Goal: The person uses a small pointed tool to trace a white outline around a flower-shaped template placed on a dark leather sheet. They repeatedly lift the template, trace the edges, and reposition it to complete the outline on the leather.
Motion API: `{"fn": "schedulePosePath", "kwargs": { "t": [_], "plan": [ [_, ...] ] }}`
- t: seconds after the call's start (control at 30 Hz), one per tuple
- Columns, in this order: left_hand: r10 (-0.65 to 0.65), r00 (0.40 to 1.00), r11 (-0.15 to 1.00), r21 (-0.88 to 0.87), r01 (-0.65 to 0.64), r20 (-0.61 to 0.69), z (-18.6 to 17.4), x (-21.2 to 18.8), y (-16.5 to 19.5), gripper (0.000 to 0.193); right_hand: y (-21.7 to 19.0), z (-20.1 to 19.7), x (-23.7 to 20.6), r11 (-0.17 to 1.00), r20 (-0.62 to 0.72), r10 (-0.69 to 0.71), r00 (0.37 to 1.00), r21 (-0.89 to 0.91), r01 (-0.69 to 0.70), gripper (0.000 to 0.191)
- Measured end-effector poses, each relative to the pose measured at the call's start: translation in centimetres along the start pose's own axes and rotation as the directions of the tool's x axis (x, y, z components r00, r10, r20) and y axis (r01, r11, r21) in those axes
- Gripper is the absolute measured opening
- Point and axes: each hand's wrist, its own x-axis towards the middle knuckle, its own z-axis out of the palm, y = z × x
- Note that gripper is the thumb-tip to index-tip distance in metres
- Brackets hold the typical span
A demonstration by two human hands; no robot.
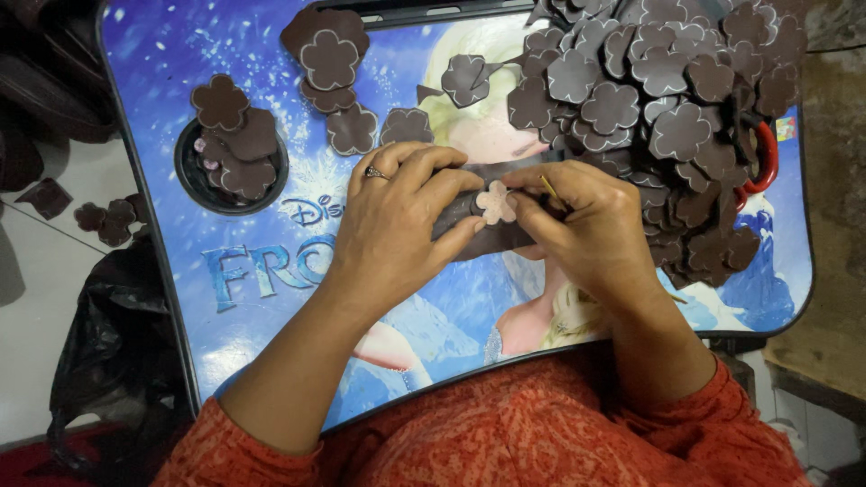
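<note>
Pale flower cutout [495,202] on dark strip [492,236]

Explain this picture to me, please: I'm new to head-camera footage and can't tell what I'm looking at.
There is one picture, taken by a camera on a person's head, looking down at their own two bare hands; there is no machine. They sit at a small lap tray with a blue cartoon print. On it lie many dark brown flower-shaped cutouts: a big pile at the far right, a few loose ones in the middle, and some in a round cup recess at the left. The left hand, wearing a ring, and the right hand together hold a dark strip with a pale flower piece on it. The right hand also pinches a thin yellowish stick.
</note>
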Motion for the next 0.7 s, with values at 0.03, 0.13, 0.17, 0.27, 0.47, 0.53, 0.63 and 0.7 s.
{"fn": "schedulePosePath", "kwargs": {
  "t": [0.03,0.13,0.17,0.27,0.47,0.53,0.63,0.7],
  "plan": [
    [0.001,1.000,1.000,0.002,-0.001,0.000,0.0,0.0,0.0,0.031,0.1,0.0,0.0,1.000,0.000,-0.004,1.000,-0.003,0.004,0.026],
    [0.000,1.000,1.000,-0.008,0.000,-0.006,-0.1,-0.1,0.0,0.031,0.0,0.0,0.0,1.000,0.002,-0.006,1.000,0.019,0.006,0.026],
    [0.003,1.000,1.000,-0.006,-0.003,-0.007,-0.1,0.0,0.0,0.031,0.0,0.1,0.0,1.000,0.001,-0.006,1.000,0.030,0.006,0.026],
    [0.003,1.000,1.000,-0.003,-0.003,-0.004,-0.2,0.0,0.1,0.032,-0.2,0.1,-0.1,0.999,0.010,0.048,0.999,0.001,-0.048,0.026],
    [0.002,1.000,1.000,0.006,-0.002,-0.016,-0.2,0.0,0.3,0.036,0.0,0.3,-0.1,0.996,-0.016,-0.058,0.998,-0.072,0.056,0.023],
    [0.014,1.000,1.000,0.025,-0.014,-0.016,-0.2,0.0,0.3,0.030,0.3,0.1,-0.1,0.998,-0.021,-0.042,0.999,-0.050,0.041,0.023],
    [0.011,1.000,1.000,0.029,-0.010,-0.025,-0.1,0.1,0.4,0.028,0.5,-0.4,-0.4,0.999,-0.056,0.038,0.998,0.017,-0.037,0.024],
    [0.009,1.000,1.000,0.023,-0.008,-0.024,-0.1,-0.1,0.5,0.028,0.5,-0.7,-0.6,0.998,-0.054,0.060,0.997,0.010,-0.059,0.024]
  ]
}}
